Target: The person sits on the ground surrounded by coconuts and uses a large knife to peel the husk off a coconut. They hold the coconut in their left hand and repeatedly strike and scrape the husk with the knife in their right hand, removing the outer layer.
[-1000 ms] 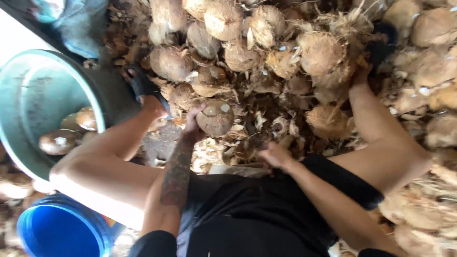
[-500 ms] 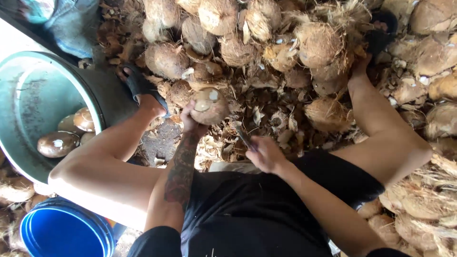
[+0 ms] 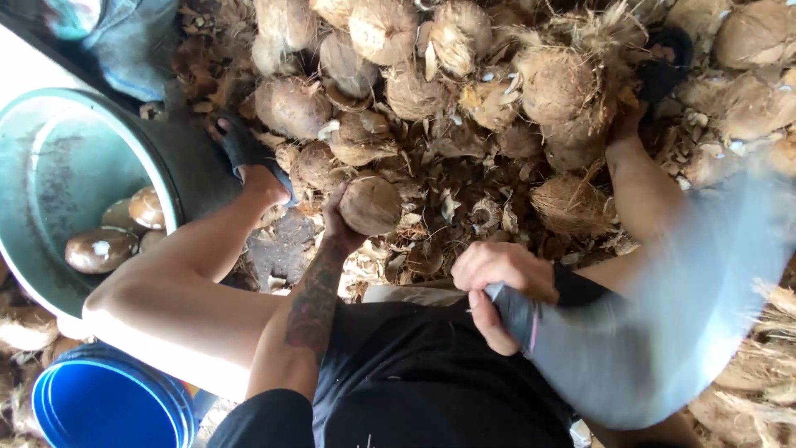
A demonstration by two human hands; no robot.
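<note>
My left hand grips a brown husked coconut and holds it just above the husk-strewn ground between my legs. My right hand is closed around the handle of a big grey blade. The blade is smeared by motion blur and spreads to the right over my right leg. It is some way from the coconut, nearer my lap.
A heap of husked coconuts and loose husk fills the ground ahead. A teal basin at the left holds a few peeled coconuts. A blue bucket stands at the lower left. My sandalled feet rest at either side.
My right hand has drawn back toward my lap and the blade now swings as a wide blur on the right. My left hand still holds the coconut, which has turned slightly.
</note>
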